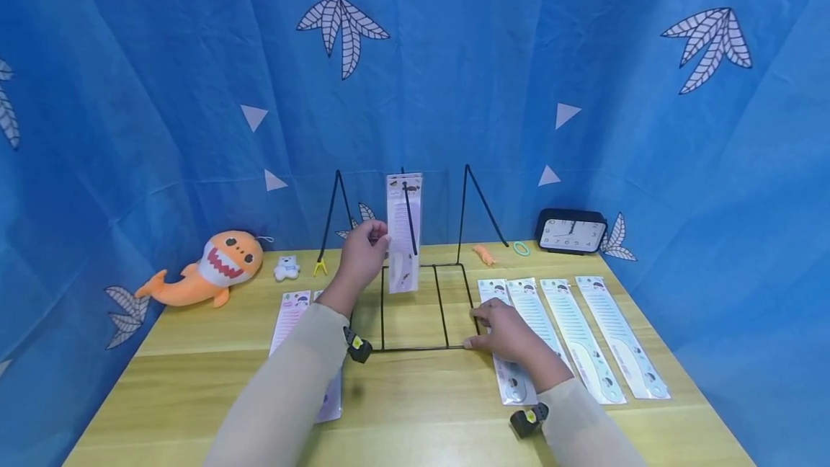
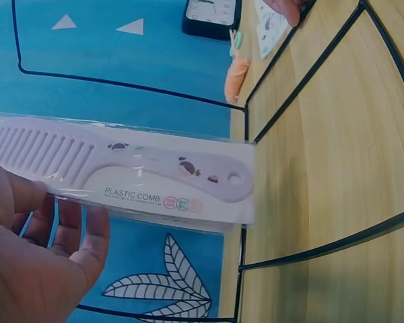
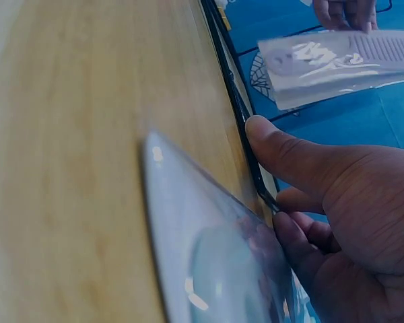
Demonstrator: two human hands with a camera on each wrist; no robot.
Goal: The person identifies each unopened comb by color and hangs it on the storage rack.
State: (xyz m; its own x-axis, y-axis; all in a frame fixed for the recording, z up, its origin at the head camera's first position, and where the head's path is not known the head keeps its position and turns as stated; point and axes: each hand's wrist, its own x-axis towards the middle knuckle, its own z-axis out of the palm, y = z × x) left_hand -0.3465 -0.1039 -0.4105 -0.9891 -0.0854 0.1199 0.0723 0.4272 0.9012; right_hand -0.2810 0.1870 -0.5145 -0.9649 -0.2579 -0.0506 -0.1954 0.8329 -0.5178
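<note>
At the middle hook of a black wire rack (image 1: pixel 415 349), my left hand (image 1: pixel 365 254) pinches the left edge of a packaged lilac plastic comb (image 1: pixel 398 225). That pack hangs upright, with the hook's wire crossing its front and another pack edge showing behind it. In the left wrist view the thumb (image 2: pixel 23 194) lies along the pack's edge, and the comb's handle points down. My right hand (image 1: pixel 509 334) pinches the front right corner of the rack's base. Its thumb (image 3: pixel 273 138) presses on the wire in the right wrist view, just beside a packaged comb (image 3: pixel 209 269) on the table.
Several packaged combs (image 1: pixel 622 341) lie in a row at the right. More packs (image 1: pixel 285 319) lie at the left, partly under my left arm. Along the back are an orange shark plush (image 1: pixel 227 265), a white bear figure (image 1: pixel 286 268), an orange claw clip (image 1: pixel 483 254) and a clock (image 1: pixel 572 231).
</note>
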